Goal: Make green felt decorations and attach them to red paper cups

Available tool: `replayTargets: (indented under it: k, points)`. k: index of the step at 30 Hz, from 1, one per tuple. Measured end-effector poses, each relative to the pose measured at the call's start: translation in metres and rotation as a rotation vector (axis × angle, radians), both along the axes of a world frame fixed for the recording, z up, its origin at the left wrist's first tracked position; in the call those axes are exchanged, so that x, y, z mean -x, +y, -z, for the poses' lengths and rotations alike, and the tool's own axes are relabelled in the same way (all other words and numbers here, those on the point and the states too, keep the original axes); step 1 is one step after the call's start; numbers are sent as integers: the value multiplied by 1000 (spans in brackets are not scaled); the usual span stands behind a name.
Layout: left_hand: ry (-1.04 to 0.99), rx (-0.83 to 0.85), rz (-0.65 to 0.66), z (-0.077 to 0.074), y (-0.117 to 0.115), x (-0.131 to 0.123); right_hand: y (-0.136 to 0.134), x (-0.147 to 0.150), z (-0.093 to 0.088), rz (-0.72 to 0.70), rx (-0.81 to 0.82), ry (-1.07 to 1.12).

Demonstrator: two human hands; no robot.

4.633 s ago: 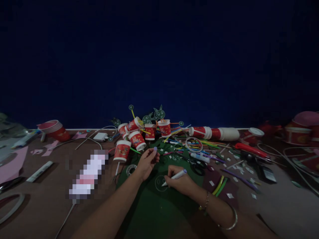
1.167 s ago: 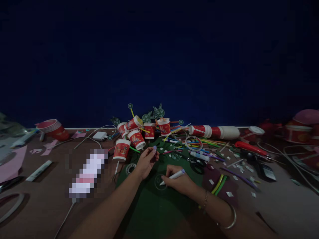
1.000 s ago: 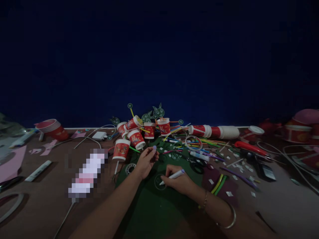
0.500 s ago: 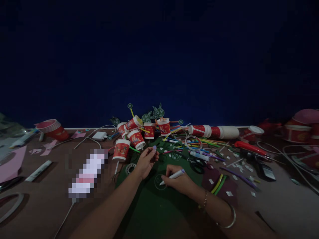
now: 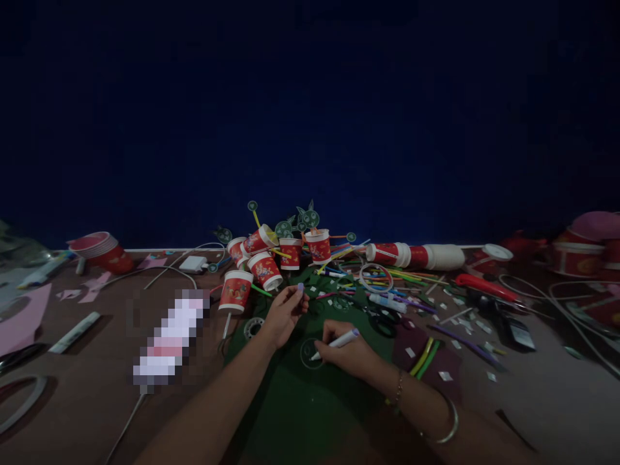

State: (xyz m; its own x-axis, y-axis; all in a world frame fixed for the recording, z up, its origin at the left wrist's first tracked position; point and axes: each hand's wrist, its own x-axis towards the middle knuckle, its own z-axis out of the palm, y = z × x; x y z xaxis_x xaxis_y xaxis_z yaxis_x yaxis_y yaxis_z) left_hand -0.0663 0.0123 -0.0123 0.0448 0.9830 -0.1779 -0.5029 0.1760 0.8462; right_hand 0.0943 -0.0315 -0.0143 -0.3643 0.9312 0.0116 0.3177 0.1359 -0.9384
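Seeing on my feed the marker (image 5: 340,343) slanting over green paper (image 5: 290,413), its point inside a drawn circle (image 5: 307,352) | right hand (image 5: 346,349) curled tightly around it, reaching in from lower right | left hand (image 5: 285,316) farther forward, pinching a lilac cap (image 5: 300,287) (small, half hidden) | red cups (image 5: 236,292) beyond, some tipped.

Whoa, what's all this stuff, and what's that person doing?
A person's right hand grips a white marker, its tip inside a circle drawn on green paper. The left hand pinches a small purple cap. Beyond the hands sit red paper cups, some tipped over, with a cluttered spread of colorful sticks to the right of them.
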Motion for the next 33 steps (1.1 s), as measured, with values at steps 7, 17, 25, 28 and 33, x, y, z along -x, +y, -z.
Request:
replayTargets:
  k: [7, 17, 25, 28, 33]
  points:
    - [-7, -1, -4, 0, 0, 0, 3, 0, 3, 47, 69, 36]
    - [-5, 3, -6, 2, 1, 0, 0, -1, -2, 2, 16, 5]
    - [-6, 16, -11, 0, 0, 0, 0, -1, -4, -3, -1, -18]
    - [-4, 16, -5, -1, 0, 0, -1, -1, -5, -7, 24, -20]
    - [-1, 10, -12, -2, 0, -1, -1, -1, -5, -4, 71, -19]
